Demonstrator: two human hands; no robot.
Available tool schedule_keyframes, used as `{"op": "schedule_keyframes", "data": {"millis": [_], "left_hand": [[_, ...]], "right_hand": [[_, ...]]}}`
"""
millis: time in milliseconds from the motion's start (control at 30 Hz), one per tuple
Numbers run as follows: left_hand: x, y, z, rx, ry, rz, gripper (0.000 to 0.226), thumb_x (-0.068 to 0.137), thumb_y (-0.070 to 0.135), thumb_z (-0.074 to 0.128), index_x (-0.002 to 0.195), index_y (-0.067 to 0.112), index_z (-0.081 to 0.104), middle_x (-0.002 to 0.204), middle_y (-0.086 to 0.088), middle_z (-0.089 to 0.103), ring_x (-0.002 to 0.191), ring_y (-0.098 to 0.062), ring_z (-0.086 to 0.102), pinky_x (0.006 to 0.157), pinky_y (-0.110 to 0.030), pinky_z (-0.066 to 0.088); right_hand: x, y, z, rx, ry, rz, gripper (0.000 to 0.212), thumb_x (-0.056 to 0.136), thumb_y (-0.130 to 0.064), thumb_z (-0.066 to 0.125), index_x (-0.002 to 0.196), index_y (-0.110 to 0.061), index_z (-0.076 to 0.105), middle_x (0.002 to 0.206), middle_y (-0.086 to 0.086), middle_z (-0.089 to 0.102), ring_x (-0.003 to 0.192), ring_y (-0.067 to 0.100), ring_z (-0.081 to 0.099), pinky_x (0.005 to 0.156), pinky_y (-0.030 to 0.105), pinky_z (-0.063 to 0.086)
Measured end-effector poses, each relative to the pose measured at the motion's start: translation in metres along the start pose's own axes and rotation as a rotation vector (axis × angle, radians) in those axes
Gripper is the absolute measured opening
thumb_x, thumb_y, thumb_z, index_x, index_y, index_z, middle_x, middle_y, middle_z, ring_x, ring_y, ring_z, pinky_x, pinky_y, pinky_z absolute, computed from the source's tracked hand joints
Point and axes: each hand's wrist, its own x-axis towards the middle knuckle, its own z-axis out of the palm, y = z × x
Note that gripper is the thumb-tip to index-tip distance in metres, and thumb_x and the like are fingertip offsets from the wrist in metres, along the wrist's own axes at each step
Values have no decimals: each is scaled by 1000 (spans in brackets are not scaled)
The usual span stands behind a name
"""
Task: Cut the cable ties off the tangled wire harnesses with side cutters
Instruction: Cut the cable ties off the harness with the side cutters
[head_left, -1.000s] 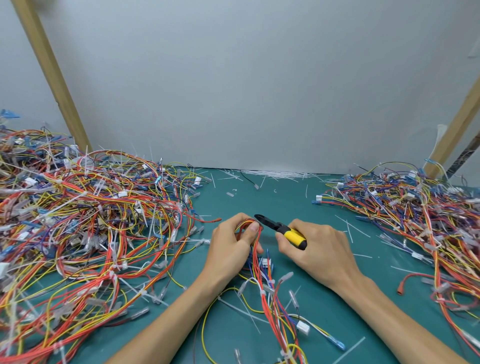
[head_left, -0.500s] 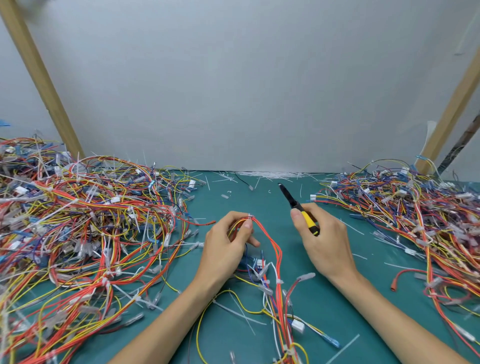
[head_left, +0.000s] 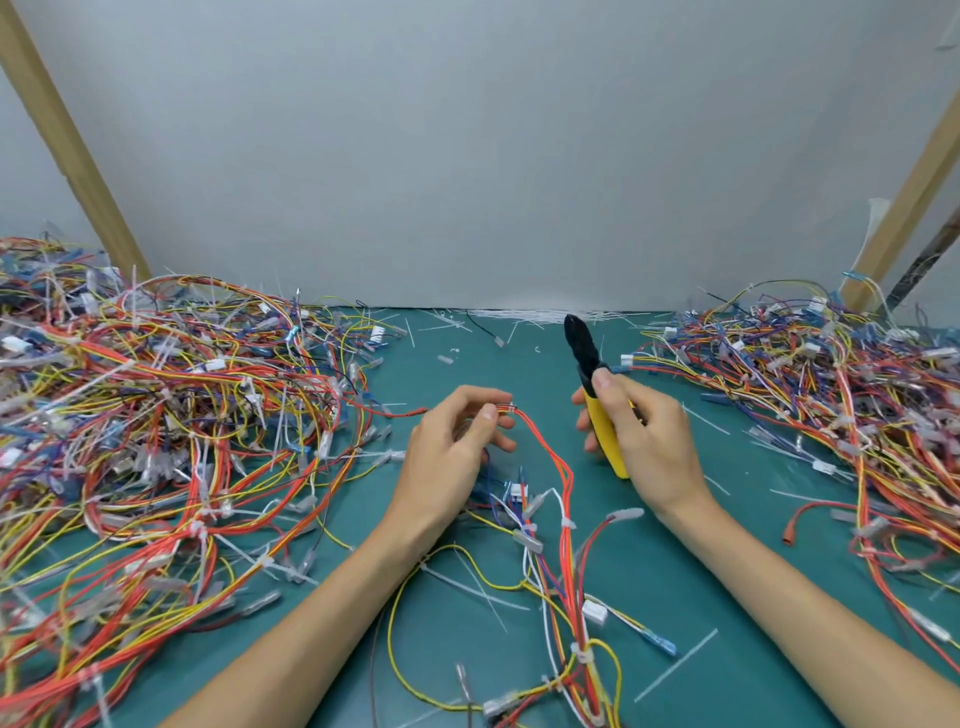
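My left hand (head_left: 457, 447) pinches the top bend of a wire harness (head_left: 558, 499) of red, yellow and white wires that trails down toward me over the green mat. A small white cable tie (head_left: 508, 409) sits on the bundle just past my fingertips. My right hand (head_left: 641, 441) grips the yellow handles of the side cutters (head_left: 597, 395), whose black jaws point up and away, apart from the harness. More white ties (head_left: 582, 652) wrap the bundle lower down.
A big tangled heap of harnesses (head_left: 156, 426) fills the left side, and another heap (head_left: 841, 405) lies at the right. Cut tie scraps (head_left: 535, 314) lie along the back wall. Wooden posts (head_left: 67, 140) lean at both sides on the green mat (head_left: 727, 561).
My right hand swung the cutters away from the harness, up and to the right, so the jaws now point away. My left hand stayed on the bundle, which now arcs out more.
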Motion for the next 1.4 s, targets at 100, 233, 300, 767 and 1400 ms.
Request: {"op": "schedule_keyframes", "data": {"millis": [100,233,300,767,1400], "left_hand": [[0,0,0,8,-12,0,17,99,6,49,105,11,65,91,-5,70,70,-14,67,61,-15,43],[-2,4,0,28,-5,1,17,98,4,51,105,10,65,90,-5,70,67,-12,64,61,-14,43],[-3,6,0,28,9,1,18,98,5,51,105,12,66,88,-4,69,65,-12,62,61,-16,42],[-1,43,-7,-388,-86,-206,17,93,17,53,92,11,69,69,2,60,60,-11,55,52,-22,38],[5,36,-30,-442,-10,-164,5,90,12,60,86,15,58,67,1,41,54,-10,38,46,-19,25]], "right_hand": [[4,0,-2,89,-47,92,52,83,-62,47,74,-14,65,63,4,59,54,19,52,52,34,45],[6,-4,-3,156,-96,149,51,85,-59,47,75,-12,65,62,2,57,55,18,51,50,30,44],[5,-6,-4,190,-93,170,49,86,-59,48,76,-14,65,63,2,58,55,18,51,49,30,44],[8,-8,-17,468,-76,331,27,99,-25,45,102,-3,62,80,13,63,65,24,63,59,33,57],[-23,-53,22,-895,-586,66,39,60,-44,75,73,-19,49,65,-5,56,59,16,50,51,30,39]]}}
